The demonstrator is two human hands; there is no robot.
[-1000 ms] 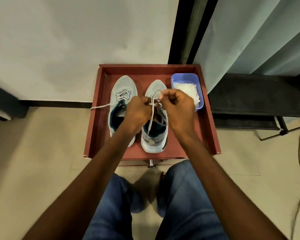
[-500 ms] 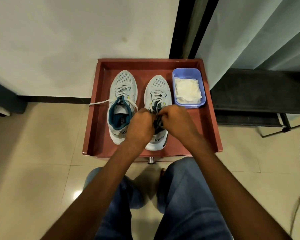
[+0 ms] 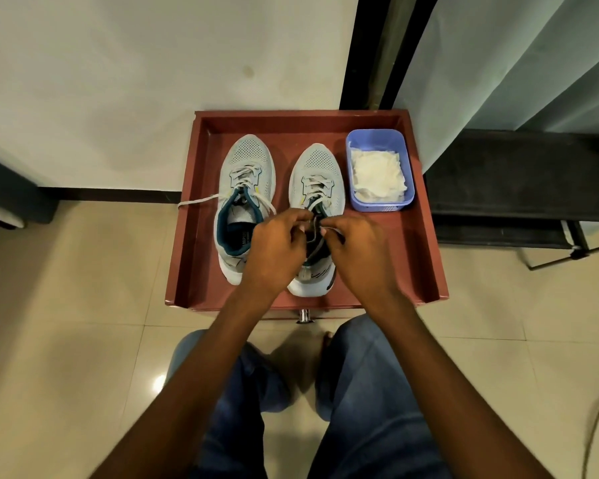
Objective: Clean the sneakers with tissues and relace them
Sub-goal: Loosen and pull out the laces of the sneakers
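both hands are working over the right sneaker point(image 3: 317, 174), which is sitting toe-away on the red bench point(image 3: 426, 257) with its heel nearest the person. the left hand point(image 3: 277, 250) is curling its fingers and pinching the lace point(image 3: 314, 227) of that shoe just above the tongue opening, and the right hand point(image 3: 357, 250) is pinching the same lace from the other side, its thumb and forefinger meeting close to the left hand's fingertips. the two hands are almost touching, and they are covering most of the shoe's collar and back half, so how the lace is running under them cannot be told.

just to the left of the left hand the left sneaker point(image 3: 246, 188) is lying parallel to the first, its teal lining open to view and its laces loose; one white lace end point(image 3: 198, 201) is trailing farther left over the rim of the bench. beyond the right hand and slightly to its right, a lilac plastic tub point(image 3: 377, 136) is holding a heap of white tissues point(image 3: 377, 176), standing just beside the right sneaker's toe.

below the hands the person's knees in blue jeans point(image 3: 370, 392) are showing above a tiled floor point(image 3: 66, 323).
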